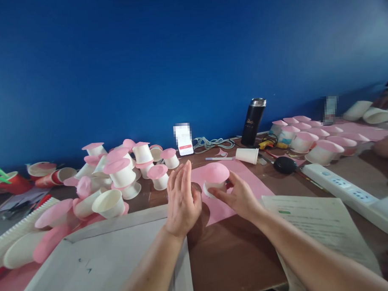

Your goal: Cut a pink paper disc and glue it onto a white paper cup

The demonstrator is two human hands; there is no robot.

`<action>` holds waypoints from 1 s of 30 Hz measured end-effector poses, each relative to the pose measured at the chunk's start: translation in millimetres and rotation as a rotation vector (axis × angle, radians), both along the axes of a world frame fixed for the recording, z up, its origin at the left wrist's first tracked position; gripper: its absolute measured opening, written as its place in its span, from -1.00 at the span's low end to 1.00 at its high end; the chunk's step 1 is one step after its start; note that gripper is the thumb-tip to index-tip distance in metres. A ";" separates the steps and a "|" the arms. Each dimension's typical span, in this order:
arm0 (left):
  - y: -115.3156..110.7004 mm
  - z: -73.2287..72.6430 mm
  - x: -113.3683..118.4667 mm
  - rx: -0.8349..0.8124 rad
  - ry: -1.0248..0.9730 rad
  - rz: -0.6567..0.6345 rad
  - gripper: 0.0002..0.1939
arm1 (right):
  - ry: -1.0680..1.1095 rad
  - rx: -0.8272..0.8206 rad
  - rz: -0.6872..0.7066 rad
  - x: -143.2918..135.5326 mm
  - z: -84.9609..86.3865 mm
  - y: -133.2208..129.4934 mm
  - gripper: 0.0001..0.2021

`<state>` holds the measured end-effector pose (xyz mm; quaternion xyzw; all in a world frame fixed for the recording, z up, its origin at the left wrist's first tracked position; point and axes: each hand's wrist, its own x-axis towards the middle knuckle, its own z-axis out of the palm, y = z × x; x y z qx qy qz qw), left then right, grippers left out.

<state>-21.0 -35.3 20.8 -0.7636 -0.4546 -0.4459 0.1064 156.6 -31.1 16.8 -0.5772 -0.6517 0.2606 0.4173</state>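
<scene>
My right hand grips a white paper cup from its right side, thumb in front. A round pink paper disc covers the cup's top. Beneath it lies a pink paper sheet with a cut-out edge. My left hand is raised just left of the cup, fingers stretched upward and apart from it, holding nothing. Behind the cup, another white paper cup lies on its side, near a pen.
Several pink-topped cups crowd the left, more the right. A black thermos and a phone stand by the blue wall. A power strip, printed paper, black round object and white board lie around.
</scene>
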 end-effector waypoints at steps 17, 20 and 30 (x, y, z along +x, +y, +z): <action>0.7 -3.9 1.2 -0.034 -0.072 -0.039 -0.37 | 0.978 -0.622 0.382 11.5 11.8 6.6 -0.62; -0.2 -2.1 1.6 -0.023 -0.081 -0.076 -0.39 | 1.000 -0.668 0.344 12.3 11.7 8.9 -0.58; -2.9 0.3 -2.4 -0.067 -0.137 -0.104 -0.70 | 0.710 -0.406 0.229 7.6 4.0 9.1 -0.59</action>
